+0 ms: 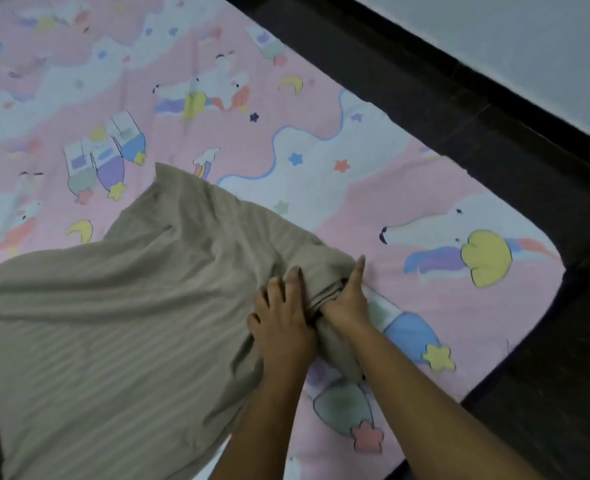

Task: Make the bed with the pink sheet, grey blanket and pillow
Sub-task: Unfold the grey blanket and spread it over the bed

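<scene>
The pink sheet, printed with unicorns, stars and moons, lies spread flat over the bed. A grey-beige ribbed blanket lies loosely bunched on its near left part. My left hand rests on the blanket's right corner with fingers spread. Right beside it, my right hand grips a gathered fold of that same corner, thumb pointing up. No pillow is in view.
A dark bed frame runs along the far and right edges of the sheet, with a rounded mattress corner at right. Beyond it is a pale wall. Dark floor shows at the lower right and far left.
</scene>
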`<state>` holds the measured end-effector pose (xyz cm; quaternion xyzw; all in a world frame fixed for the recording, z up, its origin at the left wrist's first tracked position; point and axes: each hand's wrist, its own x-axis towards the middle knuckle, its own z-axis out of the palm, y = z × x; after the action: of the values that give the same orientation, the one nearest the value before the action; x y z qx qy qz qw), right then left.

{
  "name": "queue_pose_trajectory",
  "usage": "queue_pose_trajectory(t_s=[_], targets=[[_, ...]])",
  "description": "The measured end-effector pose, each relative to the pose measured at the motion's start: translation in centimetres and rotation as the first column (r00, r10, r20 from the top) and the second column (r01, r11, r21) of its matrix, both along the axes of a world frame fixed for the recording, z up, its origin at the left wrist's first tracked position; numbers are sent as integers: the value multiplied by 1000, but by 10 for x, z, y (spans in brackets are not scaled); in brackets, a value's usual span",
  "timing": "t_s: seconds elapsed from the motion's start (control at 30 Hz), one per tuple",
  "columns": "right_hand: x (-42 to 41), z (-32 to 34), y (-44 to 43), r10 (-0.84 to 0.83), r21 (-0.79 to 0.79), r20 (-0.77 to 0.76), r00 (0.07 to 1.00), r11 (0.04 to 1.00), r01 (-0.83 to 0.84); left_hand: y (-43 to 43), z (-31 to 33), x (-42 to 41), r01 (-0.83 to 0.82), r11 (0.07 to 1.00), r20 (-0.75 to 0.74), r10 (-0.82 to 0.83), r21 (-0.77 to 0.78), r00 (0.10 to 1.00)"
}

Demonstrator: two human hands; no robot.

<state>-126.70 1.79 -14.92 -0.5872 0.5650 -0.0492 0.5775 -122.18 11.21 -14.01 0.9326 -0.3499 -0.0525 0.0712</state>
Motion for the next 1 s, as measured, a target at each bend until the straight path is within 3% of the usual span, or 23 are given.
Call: queue_pose_trajectory(t_s=[0.07,0.17,0.23,0.27,0.3,0.33,0.37,0.43,0.47,0.5,0.53,0.57,0.6,0.63,0.7,0.73,0.8,0.87,0.93,1.0], targets=[[9,19,-27,165,-238,30,986,959,-154,-9,1,18,-79,991,-41,75,-104,996],[26,73,-72,407,-669,18,913,684,-291,-5,11,45,-228,924,-52,223,-308,973],[32,89,-129,366,-849,-37,930,480,-222,7,25,61,-385,801,-124,372,-457,920],[30,93,-163,296,-870,-34,955,462,-174,13,35,64,-438,739,-157,420,-512,894],[23,94,-197,219,-882,6,976,461,-98,18,42,61,-425,734,-116,434,-530,894],[14,96,-224,197,-905,42,980,422,-46,22,45,54,-366,793,-11,413,-487,911],[0,97,-244,227,-946,25,974,321,-50,21,45,42,-284,872,100,349,-398,932],[-31,96,-264,304,-970,-204,931,64,-233,13,31,12,-147,969,201,187,-200,961],[-48,93,-271,353,-943,-317,880,-13,-334,6,20,-6,-137,984,196,158,-114,968],[-66,87,-275,423,-885,-418,804,10,-465,0,9,-22,-158,986,181,164,-46,970],[-82,73,-285,525,-756,-492,694,138,-640,-11,1,-41,-244,970,144,242,-9,959],[-97,66,-289,670,-477,-514,535,295,-828,-21,-6,-58,-390,921,74,388,10,919],[-110,57,-293,812,-188,-441,382,332,-924,-36,-8,-76,-563,826,-20,563,19,826],[-120,46,-302,882,-105,-315,349,333,-937,-51,-10,-92,-727,686,-140,723,26,677],[-125,41,-323,896,-93,-136,422,413,-906,-83,-12,-118,-933,349,-450,850,90,274],[-124,44,-331,890,-45,-58,453,451,-892,-103,-9,-130,-960,253,-530,834,116,156],[-115,51,-351,829,14,46,557,557,-830,-145,-2,-147,-980,192,-661,742,46,114],[-104,51,-367,744,-167,-52,666,651,-741,-184,6,-150,-998,61,-821,570,-13,46],[-92,48,-371,723,-335,-183,667,591,-733,-213,8,-141,-991,-132,-932,356,25,-70],[-72,43,-359,762,-309,-279,584,505,-806,-231,5,-130,-933,-359,-963,247,11,-106]])
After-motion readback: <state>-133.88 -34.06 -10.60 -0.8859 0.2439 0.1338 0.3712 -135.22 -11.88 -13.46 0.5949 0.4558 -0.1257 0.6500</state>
